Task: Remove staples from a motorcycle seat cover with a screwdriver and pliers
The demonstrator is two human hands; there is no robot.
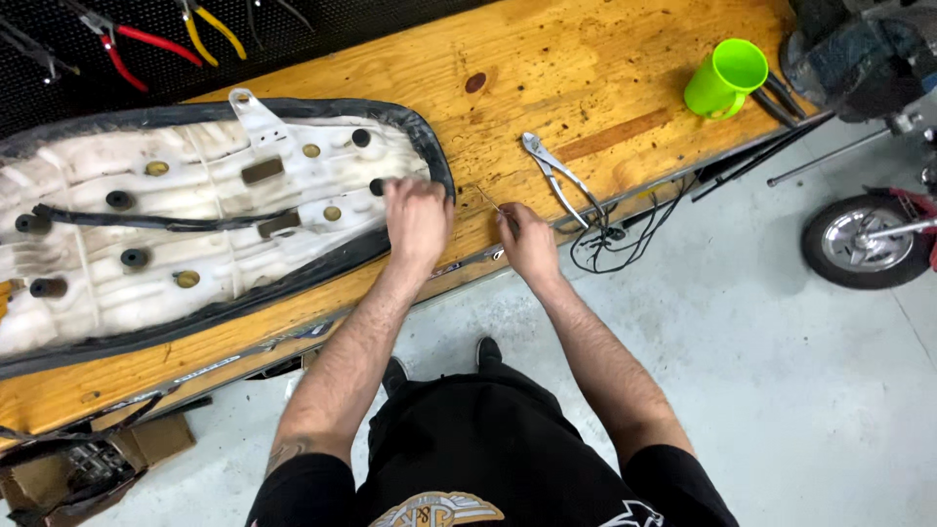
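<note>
We see a big seat (185, 210) lying upside down on the wooden bench (605, 88), with its white underside facing up and a black cover wrapped around its rim. Its long way runs along the bench, from the left end toward the middle, and its rounded tip points to the right. It fills the left half of the bench, and its near side lies close to the front edge. Our left hand (417, 222) rests on the rounded tip, palm down, with the fingers close together and pressed on the black rim. Our right hand (527, 242) is just beside it, near the front edge of the bench, and its fingers pinch a thin metal wire (491, 202) that pokes up and left toward the seat tip. Silver pliers (559, 176) lie on the bench just right of that hand, and a tangle of black cord (617, 246) hangs over the front edge below them. A green cup (725, 78) stands near the far right corner. Red and yellow pliers (161, 44) hang on the dark wall behind the bench. A small wheel (864, 241) stands on the gray floor to the right.
</note>
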